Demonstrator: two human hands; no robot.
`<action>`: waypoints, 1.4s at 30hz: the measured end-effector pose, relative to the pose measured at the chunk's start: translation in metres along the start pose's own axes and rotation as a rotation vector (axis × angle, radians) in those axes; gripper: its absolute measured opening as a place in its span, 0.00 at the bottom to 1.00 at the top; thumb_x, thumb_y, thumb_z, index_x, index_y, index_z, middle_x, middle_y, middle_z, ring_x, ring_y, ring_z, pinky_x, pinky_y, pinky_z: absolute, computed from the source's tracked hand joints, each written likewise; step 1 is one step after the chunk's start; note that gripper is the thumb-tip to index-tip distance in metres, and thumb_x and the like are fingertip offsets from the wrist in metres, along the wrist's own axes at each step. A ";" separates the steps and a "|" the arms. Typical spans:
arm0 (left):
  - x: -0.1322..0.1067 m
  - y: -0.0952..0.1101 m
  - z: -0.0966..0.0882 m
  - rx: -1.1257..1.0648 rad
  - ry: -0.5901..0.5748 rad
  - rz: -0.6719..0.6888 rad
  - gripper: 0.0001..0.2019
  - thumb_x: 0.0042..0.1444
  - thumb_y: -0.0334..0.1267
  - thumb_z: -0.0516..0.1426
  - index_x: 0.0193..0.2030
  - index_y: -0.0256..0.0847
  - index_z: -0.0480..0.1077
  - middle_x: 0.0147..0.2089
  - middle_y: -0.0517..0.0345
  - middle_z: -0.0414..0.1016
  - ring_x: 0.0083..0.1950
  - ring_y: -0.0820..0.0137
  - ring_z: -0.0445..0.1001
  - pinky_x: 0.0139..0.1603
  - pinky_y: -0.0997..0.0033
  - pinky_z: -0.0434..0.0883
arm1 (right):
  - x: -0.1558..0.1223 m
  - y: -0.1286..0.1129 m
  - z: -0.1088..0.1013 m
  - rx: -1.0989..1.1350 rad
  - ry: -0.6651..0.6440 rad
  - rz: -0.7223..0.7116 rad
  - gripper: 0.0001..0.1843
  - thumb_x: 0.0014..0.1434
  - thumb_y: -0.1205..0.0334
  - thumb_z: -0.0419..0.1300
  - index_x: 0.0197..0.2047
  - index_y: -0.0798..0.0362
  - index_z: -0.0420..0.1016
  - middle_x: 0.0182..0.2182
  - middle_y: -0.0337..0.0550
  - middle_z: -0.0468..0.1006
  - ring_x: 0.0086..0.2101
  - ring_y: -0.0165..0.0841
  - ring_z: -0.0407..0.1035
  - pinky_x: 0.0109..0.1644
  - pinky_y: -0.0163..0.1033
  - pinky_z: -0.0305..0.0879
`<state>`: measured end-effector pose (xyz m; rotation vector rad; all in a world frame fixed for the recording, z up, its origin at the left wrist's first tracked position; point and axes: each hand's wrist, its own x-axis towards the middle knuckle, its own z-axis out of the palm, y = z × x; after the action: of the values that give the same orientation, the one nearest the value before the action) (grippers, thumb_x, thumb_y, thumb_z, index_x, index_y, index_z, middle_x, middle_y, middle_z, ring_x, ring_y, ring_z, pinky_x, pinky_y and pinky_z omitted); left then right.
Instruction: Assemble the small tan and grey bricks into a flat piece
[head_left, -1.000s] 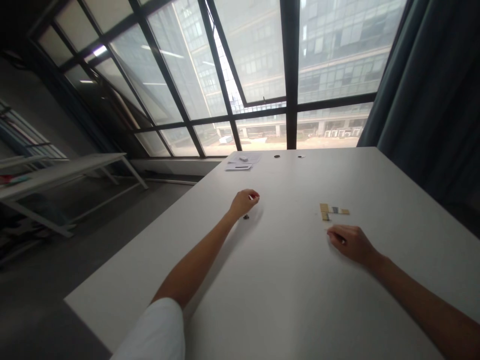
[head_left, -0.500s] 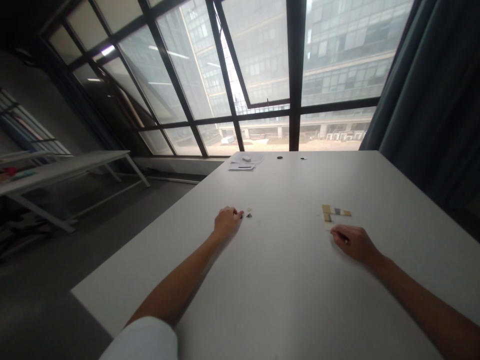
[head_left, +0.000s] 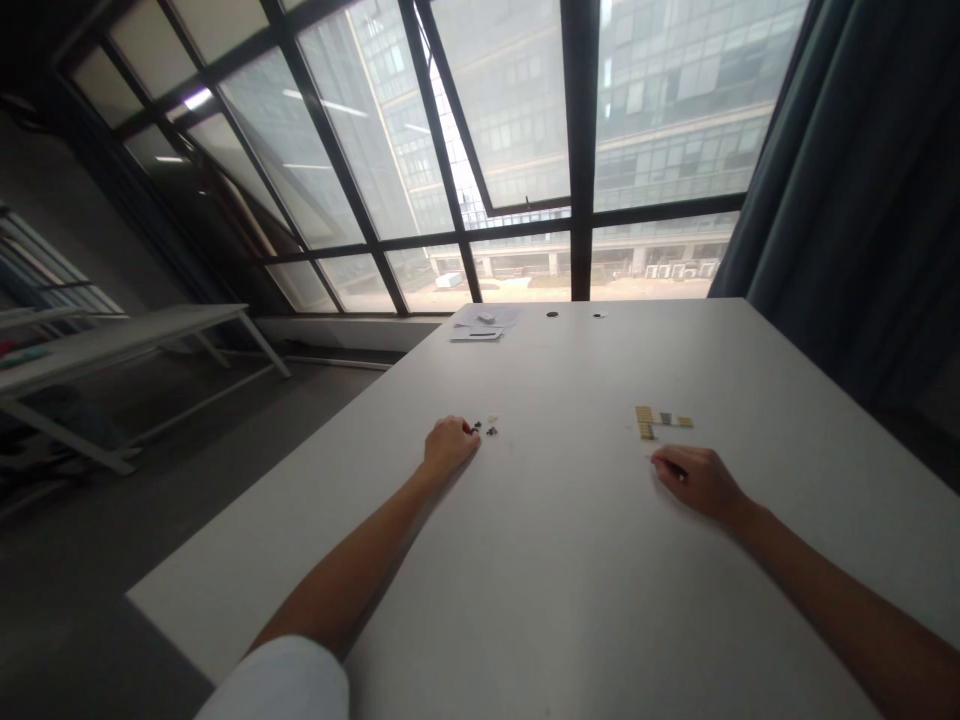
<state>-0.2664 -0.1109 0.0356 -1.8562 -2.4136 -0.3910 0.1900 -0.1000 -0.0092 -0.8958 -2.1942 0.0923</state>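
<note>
On the left of the white table, my left hand (head_left: 450, 443) rests with its fingers curled and pinched together. Small dark pieces (head_left: 492, 432) lie beside its fingertips, with a pale bit (head_left: 493, 418) just behind them. Whatever the left fingers hold is too small to name. Over on the right, my right hand (head_left: 697, 480) is closed, thumb and finger pressed together. A thin pale sliver shows at its fingertips, too faint to identify. Just beyond it lie flat yellow strips (head_left: 643, 413) with grey-marked parts, set in an L-like shape.
The white table (head_left: 555, 560) reaches to the window wall. Papers (head_left: 480, 325) lie at its far left corner, and a dark round disc (head_left: 552, 314) sits near the far edge. A dark curtain (head_left: 840, 200) hangs on the right. Another table (head_left: 172, 325) stands at left.
The view has shifted slightly. More dark pieces show at my left fingertips. My right hand stays closed near the strips, and the pale area in front of it shows less.
</note>
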 end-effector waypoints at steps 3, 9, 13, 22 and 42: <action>0.000 0.008 -0.009 -0.002 0.019 0.051 0.10 0.54 0.43 0.58 0.36 0.41 0.77 0.41 0.49 0.77 0.48 0.59 0.74 0.45 0.66 0.70 | 0.001 -0.001 -0.001 -0.011 0.012 -0.006 0.11 0.60 0.65 0.54 0.29 0.53 0.75 0.20 0.38 0.71 0.21 0.28 0.63 0.31 0.34 0.58; -0.015 0.063 -0.021 -0.102 0.075 0.310 0.06 0.55 0.41 0.59 0.35 0.42 0.75 0.40 0.54 0.76 0.47 0.62 0.72 0.46 0.67 0.70 | 0.004 -0.002 0.000 -0.004 0.019 -0.010 0.11 0.59 0.66 0.54 0.29 0.53 0.76 0.22 0.39 0.74 0.23 0.28 0.64 0.32 0.33 0.58; -0.030 0.117 -0.019 -0.211 0.047 0.505 0.04 0.54 0.39 0.61 0.35 0.43 0.75 0.38 0.55 0.75 0.46 0.64 0.71 0.48 0.66 0.70 | 0.004 -0.003 -0.001 0.012 0.013 -0.011 0.10 0.60 0.66 0.55 0.31 0.53 0.77 0.22 0.38 0.74 0.23 0.27 0.64 0.32 0.32 0.59; -0.050 0.213 0.008 -0.347 -0.079 0.797 0.06 0.55 0.39 0.61 0.39 0.44 0.76 0.41 0.54 0.76 0.48 0.65 0.71 0.49 0.68 0.70 | 0.005 -0.001 0.000 0.000 0.008 0.012 0.11 0.61 0.60 0.60 0.44 0.54 0.80 0.22 0.37 0.75 0.23 0.28 0.67 0.33 0.33 0.62; -0.047 0.225 0.040 -0.553 -0.021 0.939 0.06 0.56 0.38 0.61 0.40 0.44 0.75 0.41 0.55 0.75 0.47 0.66 0.71 0.49 0.69 0.70 | 0.009 -0.004 -0.003 -0.007 -0.069 0.040 0.07 0.58 0.65 0.61 0.39 0.53 0.79 0.23 0.36 0.74 0.24 0.27 0.66 0.34 0.31 0.58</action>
<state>-0.0347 -0.0922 0.0227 -2.9084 -1.2210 -0.9720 0.1855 -0.0981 -0.0001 -0.9530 -2.2419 0.1367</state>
